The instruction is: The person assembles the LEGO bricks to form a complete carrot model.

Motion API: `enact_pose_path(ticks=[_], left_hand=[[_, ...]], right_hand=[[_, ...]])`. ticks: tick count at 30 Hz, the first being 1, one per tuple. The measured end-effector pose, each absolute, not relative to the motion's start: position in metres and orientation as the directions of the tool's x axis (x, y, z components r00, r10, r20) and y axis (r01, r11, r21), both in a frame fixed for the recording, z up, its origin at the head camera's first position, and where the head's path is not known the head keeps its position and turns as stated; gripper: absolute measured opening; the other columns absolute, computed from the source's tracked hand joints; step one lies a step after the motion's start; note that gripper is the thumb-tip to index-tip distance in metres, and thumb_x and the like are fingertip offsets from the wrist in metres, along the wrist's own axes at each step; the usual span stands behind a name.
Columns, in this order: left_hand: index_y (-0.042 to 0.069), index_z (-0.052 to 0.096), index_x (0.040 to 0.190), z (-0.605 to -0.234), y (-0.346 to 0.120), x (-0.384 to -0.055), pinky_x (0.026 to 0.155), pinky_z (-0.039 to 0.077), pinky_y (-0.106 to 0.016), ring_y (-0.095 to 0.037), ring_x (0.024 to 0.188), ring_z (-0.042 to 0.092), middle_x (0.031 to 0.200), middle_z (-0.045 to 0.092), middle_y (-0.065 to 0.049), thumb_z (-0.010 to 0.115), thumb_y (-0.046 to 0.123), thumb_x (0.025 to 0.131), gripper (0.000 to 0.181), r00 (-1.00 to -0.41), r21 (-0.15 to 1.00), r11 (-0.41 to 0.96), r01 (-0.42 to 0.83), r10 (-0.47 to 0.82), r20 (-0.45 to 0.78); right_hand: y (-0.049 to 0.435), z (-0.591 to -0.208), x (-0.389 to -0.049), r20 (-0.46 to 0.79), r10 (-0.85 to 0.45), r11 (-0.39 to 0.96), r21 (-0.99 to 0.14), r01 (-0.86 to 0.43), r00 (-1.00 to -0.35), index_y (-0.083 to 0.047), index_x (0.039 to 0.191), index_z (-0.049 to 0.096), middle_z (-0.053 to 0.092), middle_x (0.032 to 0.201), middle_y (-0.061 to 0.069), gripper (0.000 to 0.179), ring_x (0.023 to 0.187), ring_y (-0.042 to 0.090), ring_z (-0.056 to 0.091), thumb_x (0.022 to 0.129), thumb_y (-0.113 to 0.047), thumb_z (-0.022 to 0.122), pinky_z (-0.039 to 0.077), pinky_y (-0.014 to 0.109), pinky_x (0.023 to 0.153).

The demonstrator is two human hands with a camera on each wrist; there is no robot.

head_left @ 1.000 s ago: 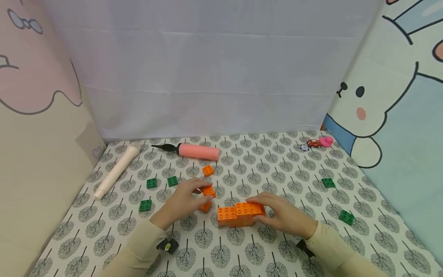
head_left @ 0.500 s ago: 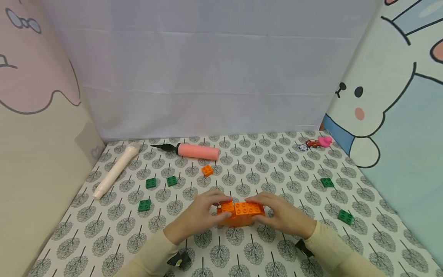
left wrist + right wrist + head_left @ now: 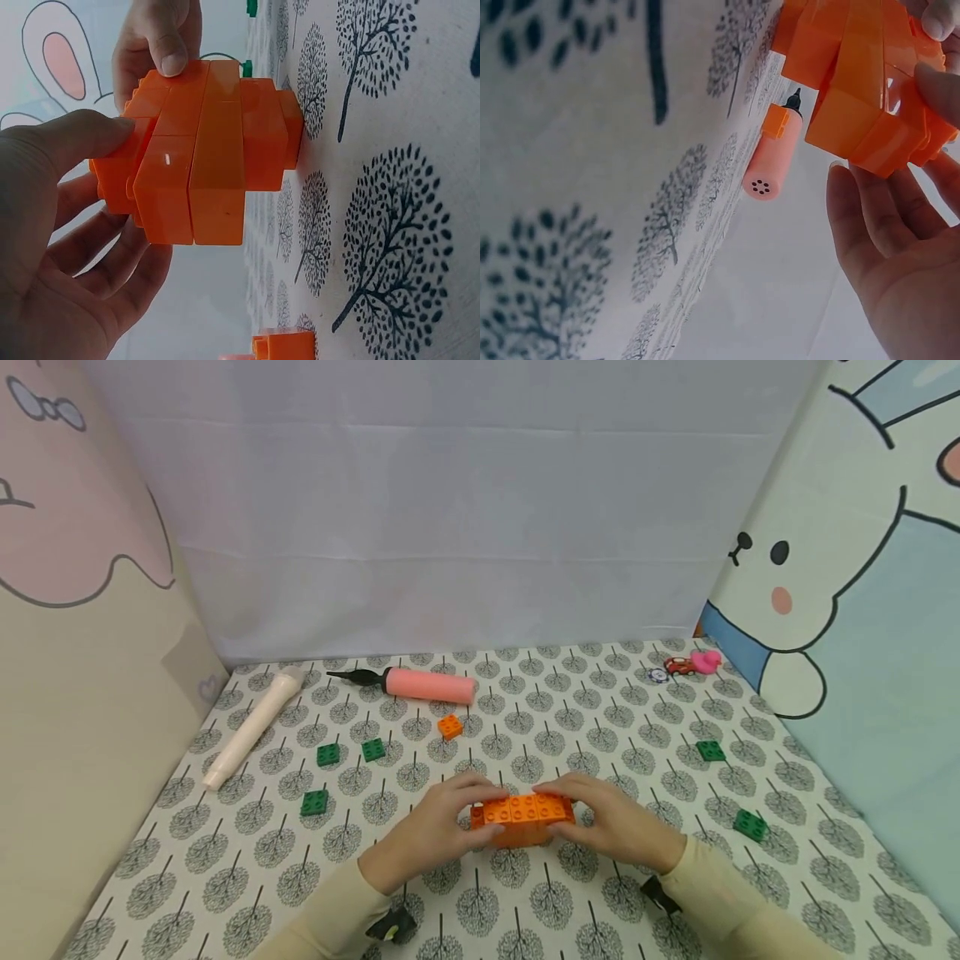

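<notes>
Our left hand [image 3: 431, 828] and right hand [image 3: 617, 818], fingers half-curled, grip a stepped orange plastic-brick stack [image 3: 519, 833]. Square orange plastic brick [image 3: 450, 727] behind it.

Orange brick stack [image 3: 519, 835] stands upright on patterned cloth [image 3: 225, 860], several layers, studs up (narrows toward the base); left hand [image 3: 431, 822] and right hand [image 3: 624, 824] grip opposite ends.

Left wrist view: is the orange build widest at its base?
No, the build narrows toward the cloth, its lowest layer reaching less far out than the middle ones.
</notes>
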State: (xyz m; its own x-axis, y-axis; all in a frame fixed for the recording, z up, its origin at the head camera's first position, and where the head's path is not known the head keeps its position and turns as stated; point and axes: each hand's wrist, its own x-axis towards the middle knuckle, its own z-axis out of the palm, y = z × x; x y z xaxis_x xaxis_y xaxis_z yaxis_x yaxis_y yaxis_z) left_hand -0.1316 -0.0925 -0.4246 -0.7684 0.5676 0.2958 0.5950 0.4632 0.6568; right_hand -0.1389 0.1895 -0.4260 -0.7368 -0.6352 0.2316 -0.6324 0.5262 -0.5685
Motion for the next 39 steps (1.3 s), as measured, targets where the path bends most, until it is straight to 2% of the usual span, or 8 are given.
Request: enact_pose_path(ticks=[6, 10, 17, 25, 31, 34, 37, 39], left_hand=[[0.018, 0.069, 0.127, -0.423, -0.093, -0.131, 0.093, 0.054, -0.029, -0.009, 0.107, 0.06, 0.121, 0.064, 0.006, 0.078, 0.023, 0.087, 0.042, -0.781, 0.643, 0.5, 0.58, 0.565, 0.265], [0.018, 0.069, 0.128, -0.424, -0.095, -0.131, 0.089, 0.054, -0.026, -0.007, 0.101, 0.06, 0.116, 0.064, 0.007, 0.078, 0.023, 0.087, 0.042, -0.789, 0.628, 0.528, 0.572, 0.563, 0.245], [0.014, 0.068, 0.128, -0.42, -0.093, -0.132, 0.084, 0.055, -0.024, -0.006, 0.094, 0.059, 0.11, 0.066, 0.004, 0.078, 0.024, 0.087, 0.044, -0.783, 0.601, 0.55, 0.58, 0.579, 0.227], [0.013, 0.069, 0.127, -0.415, -0.084, -0.132, 0.083, 0.054, -0.025, -0.006, 0.092, 0.057, 0.107, 0.066, 0.003, 0.079, 0.024, 0.086, 0.044, -0.773, 0.575, 0.566, 0.591, 0.601, 0.204], [0.012, 0.07, 0.125, -0.415, -0.083, -0.135, 0.079, 0.055, -0.026, -0.005, 0.088, 0.055, 0.101, 0.064, 0.004, 0.08, 0.024, 0.085, 0.044, -0.761, 0.557, 0.556, 0.617, 0.603, 0.239], [0.013, 0.068, 0.128, -0.415, -0.087, -0.137, 0.082, 0.056, -0.026, -0.006, 0.091, 0.057, 0.104, 0.063, 0.005, 0.079, 0.027, 0.085, 0.046, -0.744, 0.55, 0.544, 0.634, 0.625, 0.238], [0.018, 0.063, 0.135, -0.417, -0.096, -0.141, 0.094, 0.054, -0.032, -0.009, 0.106, 0.059, 0.119, 0.064, 0.004, 0.075, 0.043, 0.086, 0.056, -0.734, 0.553, 0.544, 0.631, 0.649, 0.199], [0.019, 0.059, 0.139, -0.418, -0.106, -0.146, 0.104, 0.048, -0.039, -0.015, 0.121, 0.056, 0.132, 0.061, 0.001, 0.074, 0.052, 0.083, 0.066, -0.735, 0.573, 0.545, 0.612, 0.659, 0.158]], right_hand=[[0.193, -0.428, -0.138, 0.176, -0.601, 0.556, -0.609, -0.565, -0.78, -0.017, 0.137, 0.06, 0.063, 0.125, -0.009, 0.054, 0.105, 0.007, 0.06, 0.09, -0.041, 0.073, 0.055, 0.04, 0.091], [0.195, -0.43, -0.138, 0.141, -0.59, 0.56, -0.637, -0.53, -0.795, -0.017, 0.136, 0.06, 0.063, 0.124, -0.012, 0.055, 0.105, 0.006, 0.06, 0.09, -0.046, 0.07, 0.055, 0.04, 0.09], [0.195, -0.431, -0.139, 0.144, -0.591, 0.564, -0.63, -0.534, -0.794, -0.018, 0.133, 0.062, 0.064, 0.121, -0.013, 0.05, 0.103, 0.006, 0.06, 0.091, -0.044, 0.07, 0.056, 0.042, 0.09], [0.202, -0.432, -0.137, 0.174, -0.593, 0.549, -0.626, -0.553, -0.786, -0.027, 0.131, 0.063, 0.065, 0.119, -0.016, 0.043, 0.101, 0.004, 0.061, 0.09, -0.037, 0.073, 0.056, 0.037, 0.087], [0.205, -0.43, -0.141, 0.196, -0.596, 0.56, -0.594, -0.578, -0.779, -0.025, 0.131, 0.064, 0.065, 0.12, -0.015, 0.044, 0.103, 0.005, 0.062, 0.09, -0.039, 0.072, 0.055, 0.039, 0.09], [0.203, -0.428, -0.142, 0.191, -0.595, 0.57, -0.585, -0.577, -0.781, -0.024, 0.131, 0.064, 0.066, 0.12, -0.015, 0.045, 0.104, 0.006, 0.062, 0.09, -0.042, 0.071, 0.055, 0.04, 0.091], [0.202, -0.428, -0.142, 0.178, -0.597, 0.567, -0.596, -0.569, -0.782, -0.023, 0.131, 0.064, 0.066, 0.12, -0.014, 0.046, 0.103, 0.006, 0.061, 0.09, -0.042, 0.071, 0.055, 0.04, 0.091], [0.2, -0.429, -0.141, 0.168, -0.6, 0.563, -0.605, -0.562, -0.782, -0.024, 0.132, 0.064, 0.065, 0.12, -0.014, 0.046, 0.103, 0.005, 0.061, 0.09, -0.042, 0.071, 0.055, 0.04, 0.09]])
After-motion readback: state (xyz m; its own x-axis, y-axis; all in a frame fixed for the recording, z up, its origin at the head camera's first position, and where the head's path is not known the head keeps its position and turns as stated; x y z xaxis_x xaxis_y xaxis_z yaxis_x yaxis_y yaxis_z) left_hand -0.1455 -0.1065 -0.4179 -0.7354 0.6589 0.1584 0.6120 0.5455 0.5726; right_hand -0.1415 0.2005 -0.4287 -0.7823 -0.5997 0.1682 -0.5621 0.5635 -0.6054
